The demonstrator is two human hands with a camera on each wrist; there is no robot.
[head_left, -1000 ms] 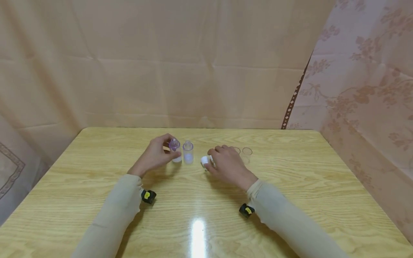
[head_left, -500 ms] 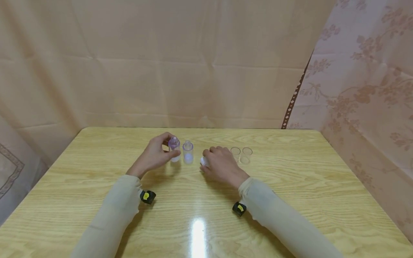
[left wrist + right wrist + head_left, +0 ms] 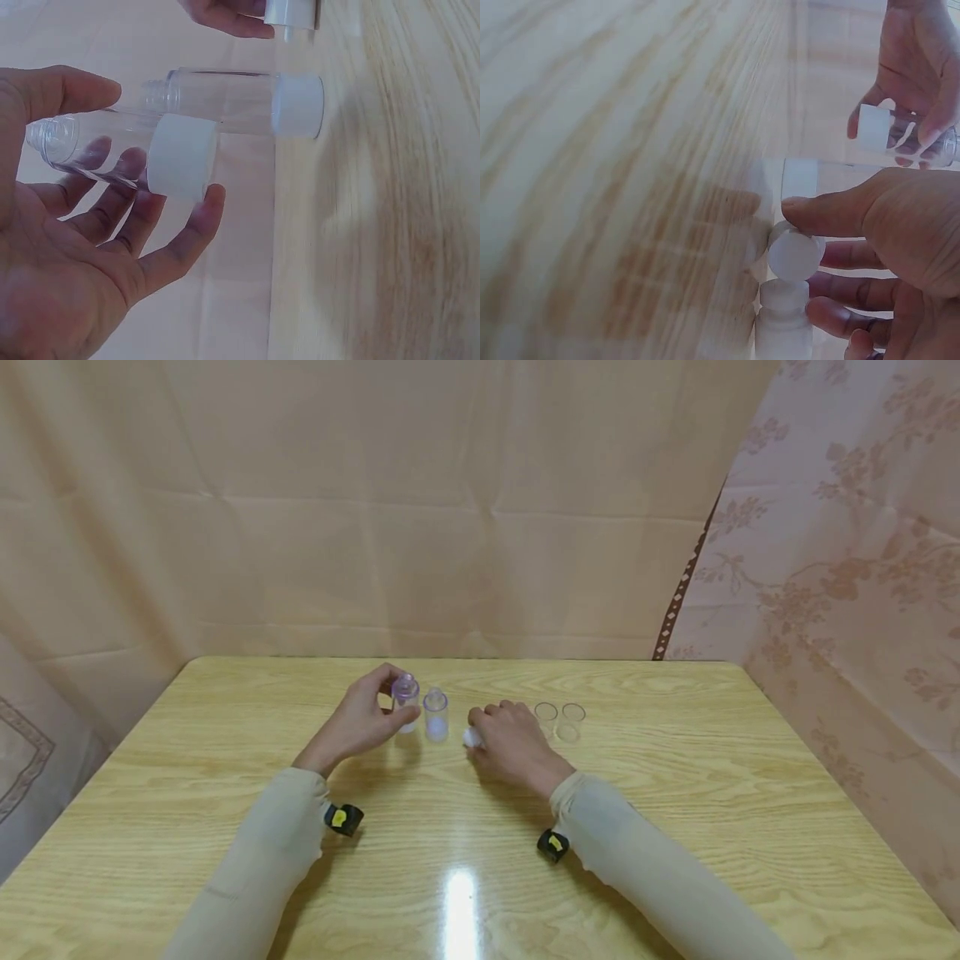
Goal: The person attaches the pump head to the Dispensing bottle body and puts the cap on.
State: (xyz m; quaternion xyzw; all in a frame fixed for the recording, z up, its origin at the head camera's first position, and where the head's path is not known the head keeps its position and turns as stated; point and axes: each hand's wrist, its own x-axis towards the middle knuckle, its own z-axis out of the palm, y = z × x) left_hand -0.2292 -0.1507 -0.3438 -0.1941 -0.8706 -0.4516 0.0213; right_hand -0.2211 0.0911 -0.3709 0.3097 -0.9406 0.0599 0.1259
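Observation:
My left hand (image 3: 360,714) grips a clear bottle (image 3: 406,691) with a white base and a threaded neck, upright and raised off the table. Its thumb lies on one side, the fingers on the other. A matching clear bottle (image 3: 436,717) stands on the table just right of it. My right hand (image 3: 513,739) pinches a small white pump top (image 3: 793,255) between thumb and fingers, its round end toward the right wrist camera. Beside that, a second white pump top (image 3: 784,330) stands by the lower fingers. From the head view, my right hand mostly covers both.
Two clear cup-like caps, a left one (image 3: 546,718) and a right one (image 3: 572,723), stand beyond my right hand. The wood-grain table (image 3: 675,760) reflects a bright light near its front. A beige curtain (image 3: 450,527) hangs behind the table.
My left hand has raised its bottle slightly. The right hand has shifted left around the white pump top, uncovering the two clear caps.

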